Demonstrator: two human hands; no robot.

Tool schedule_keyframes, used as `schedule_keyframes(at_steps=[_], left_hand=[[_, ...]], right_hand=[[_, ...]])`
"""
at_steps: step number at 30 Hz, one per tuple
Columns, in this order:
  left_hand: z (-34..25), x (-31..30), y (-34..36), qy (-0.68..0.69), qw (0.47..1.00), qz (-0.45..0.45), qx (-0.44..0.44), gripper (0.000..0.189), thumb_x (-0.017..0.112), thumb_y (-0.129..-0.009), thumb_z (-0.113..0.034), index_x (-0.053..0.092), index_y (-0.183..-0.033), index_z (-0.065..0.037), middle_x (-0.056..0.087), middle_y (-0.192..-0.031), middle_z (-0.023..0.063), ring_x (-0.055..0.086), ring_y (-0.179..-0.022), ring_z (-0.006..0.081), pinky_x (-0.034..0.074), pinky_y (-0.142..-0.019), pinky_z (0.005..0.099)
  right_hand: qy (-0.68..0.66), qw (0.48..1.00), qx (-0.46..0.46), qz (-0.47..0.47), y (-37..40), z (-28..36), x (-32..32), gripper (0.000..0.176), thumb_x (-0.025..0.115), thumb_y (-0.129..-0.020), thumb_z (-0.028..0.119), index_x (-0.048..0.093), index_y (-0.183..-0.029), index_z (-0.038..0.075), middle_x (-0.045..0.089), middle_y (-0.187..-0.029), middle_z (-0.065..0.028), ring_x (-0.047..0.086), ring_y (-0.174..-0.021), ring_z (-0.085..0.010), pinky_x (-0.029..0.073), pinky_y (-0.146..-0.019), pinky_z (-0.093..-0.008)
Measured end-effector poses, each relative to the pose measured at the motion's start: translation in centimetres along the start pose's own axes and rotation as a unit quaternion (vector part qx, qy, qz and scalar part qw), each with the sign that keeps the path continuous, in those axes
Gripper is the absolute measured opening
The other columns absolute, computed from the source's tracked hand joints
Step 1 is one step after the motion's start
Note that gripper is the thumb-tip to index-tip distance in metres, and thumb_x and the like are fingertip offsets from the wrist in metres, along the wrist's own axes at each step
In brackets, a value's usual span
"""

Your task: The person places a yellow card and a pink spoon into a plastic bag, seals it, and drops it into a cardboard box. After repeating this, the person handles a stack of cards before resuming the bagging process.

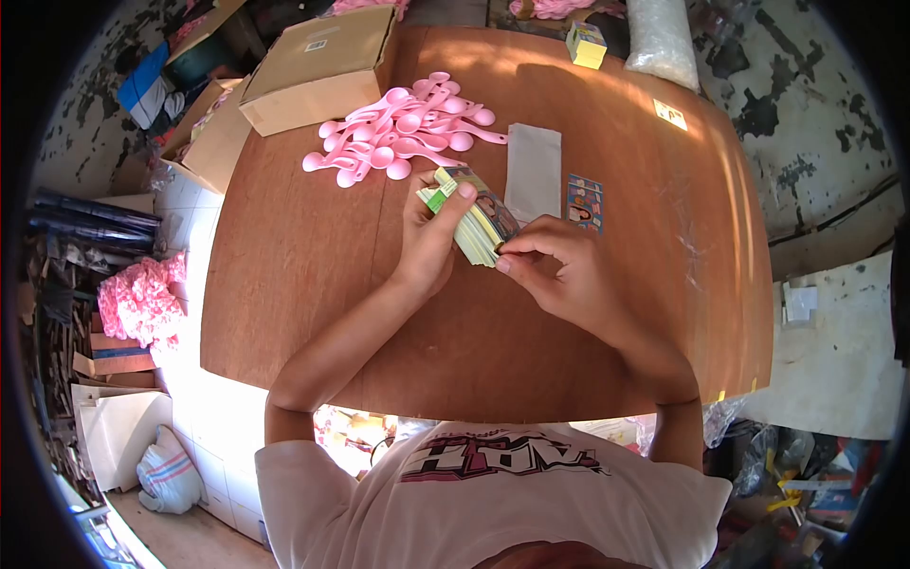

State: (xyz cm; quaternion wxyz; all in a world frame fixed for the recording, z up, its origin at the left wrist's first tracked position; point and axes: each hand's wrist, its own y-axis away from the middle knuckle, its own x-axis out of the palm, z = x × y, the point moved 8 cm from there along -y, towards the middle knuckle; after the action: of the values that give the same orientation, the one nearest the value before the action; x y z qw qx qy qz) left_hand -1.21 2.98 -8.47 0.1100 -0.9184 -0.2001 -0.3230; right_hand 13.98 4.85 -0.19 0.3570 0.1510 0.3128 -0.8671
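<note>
My left hand (431, 232) is wrapped round a thick stack of printed cards (477, 228), its thumb on top near a green-and-white piece. With thumb and forefinger, my right hand (555, 261) pinches the lower right corner of that stack. Just beyond my hands lies a pale grey rectangular sheet or packet (535, 169) on the brown table (493, 360). To its right is a blue printed card (585, 203). A heap of pink spoons (408, 128) lies behind my left hand.
A closed cardboard box (322, 66) stands at the table's back left. At the back are a yellow stack (587, 45) and a clear plastic bag (662, 43). A small card (670, 115) lies back right. Pink bundles (142, 302) sit left of the table.
</note>
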Motion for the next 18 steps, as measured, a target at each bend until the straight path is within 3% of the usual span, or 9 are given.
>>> schedule_keyframes(at_steps=[8,11,13,14,16,18], left_hand=[[0.5,0.1,0.3,-0.015,1.000,-0.003,-0.026,0.040,0.072,-0.089,-0.016,0.043,-0.115,-0.008,0.060,-0.101,0.0061,0.063,-0.089,0.0139,0.056,-0.076,0.0310],[0.9,-0.3,0.1,-0.005,0.999,-0.007,-0.036,0.042,0.073,-0.088,-0.017,0.042,-0.116,-0.008,0.060,-0.102,0.0060,0.063,-0.090,0.0143,0.056,-0.077,0.0315],[1.2,-0.5,0.1,0.006,0.999,-0.005,-0.044,0.043,0.073,-0.088,-0.018,0.042,-0.117,-0.008,0.060,-0.103,0.0061,0.063,-0.091,0.0144,0.056,-0.077,0.0316],[1.7,-0.6,0.2,0.012,0.998,-0.007,-0.067,0.040,0.072,-0.090,-0.021,0.043,-0.115,-0.009,0.061,-0.102,0.0057,0.063,-0.090,0.0143,0.056,-0.078,0.0318],[1.9,-0.5,0.5,0.017,0.996,-0.008,-0.090,0.038,0.071,-0.091,-0.024,0.044,-0.114,-0.010,0.061,-0.102,0.0052,0.064,-0.090,0.0143,0.056,-0.078,0.0319],[2.3,-0.4,0.9,0.023,0.991,-0.017,-0.129,0.032,0.068,-0.093,-0.029,0.047,-0.110,-0.011,0.063,-0.099,0.0038,0.064,-0.088,0.0142,0.056,-0.080,0.0319]], right_hand=[[-0.079,0.991,0.092,0.063,0.2,-1.7,0.5,0.009,0.074,-0.083,0.005,0.071,-0.086,-0.003,0.067,-0.077,-0.0111,0.067,-0.067,-0.0145,0.053,-0.061,-0.0251],[-0.038,0.999,0.026,0.026,0.3,-0.3,0.2,0.006,0.072,-0.083,0.004,0.069,-0.084,-0.002,0.064,-0.075,-0.0108,0.065,-0.063,-0.0159,0.052,-0.058,-0.0273],[0.107,0.993,-0.044,-0.008,0.4,1.4,0.1,0.007,0.070,-0.081,0.002,0.064,-0.083,0.001,0.061,-0.078,-0.0101,0.063,-0.063,-0.0202,0.051,-0.056,-0.0320],[0.108,0.993,-0.044,-0.008,0.4,1.3,0.3,0.007,0.070,-0.081,0.002,0.064,-0.083,0.001,0.061,-0.078,-0.0101,0.063,-0.063,-0.0202,0.051,-0.056,-0.0320],[0.182,0.973,-0.139,-0.045,0.9,2.0,0.6,0.012,0.069,-0.077,0.002,0.060,-0.083,0.004,0.057,-0.081,-0.0089,0.061,-0.066,-0.0245,0.049,-0.056,-0.0361],[0.222,0.958,-0.175,-0.049,1.1,2.0,1.0,0.013,0.070,-0.075,0.003,0.060,-0.084,0.003,0.057,-0.082,-0.0088,0.061,-0.067,-0.0247,0.049,-0.057,-0.0363]])
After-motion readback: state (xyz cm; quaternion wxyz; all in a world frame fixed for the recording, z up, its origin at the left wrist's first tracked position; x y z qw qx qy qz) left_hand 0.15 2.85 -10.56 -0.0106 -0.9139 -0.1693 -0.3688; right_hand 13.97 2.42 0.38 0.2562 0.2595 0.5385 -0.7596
